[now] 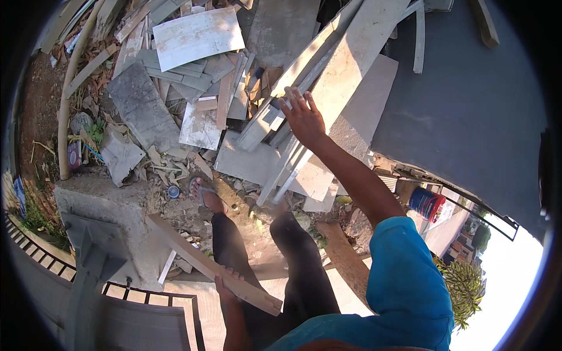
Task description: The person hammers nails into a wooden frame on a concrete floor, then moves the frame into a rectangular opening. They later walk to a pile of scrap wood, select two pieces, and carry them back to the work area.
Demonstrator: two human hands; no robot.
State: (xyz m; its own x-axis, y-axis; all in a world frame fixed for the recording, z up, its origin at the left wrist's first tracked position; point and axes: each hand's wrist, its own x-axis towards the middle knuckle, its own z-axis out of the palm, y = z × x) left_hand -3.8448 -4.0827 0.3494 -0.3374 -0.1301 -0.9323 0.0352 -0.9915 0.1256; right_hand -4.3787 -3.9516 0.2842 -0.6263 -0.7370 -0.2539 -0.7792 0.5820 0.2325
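Observation:
My left hand (229, 284) is closed around a short wooden plank (196, 255), low in front of my left thigh. The plank slants from the concrete block at the left down toward my lap. Stretched forward, my right hand (305, 119) has its fingers extended, over a bundle of long boards (351, 70) that lean at a steep slant. Whether its fingertips touch the boards or hover just above them, I cannot tell. Narrow wooden strips (316, 50) lie along the left side of the wide sunlit board.
A pile of broken boards, with a white panel (199, 38) on top, spreads ahead at left. The concrete block (105, 202) carries a metal post base (93, 251). At right are a dark grey slab (462, 99) and a blue and red bucket (426, 203). Rubble surrounds my sandaled feet.

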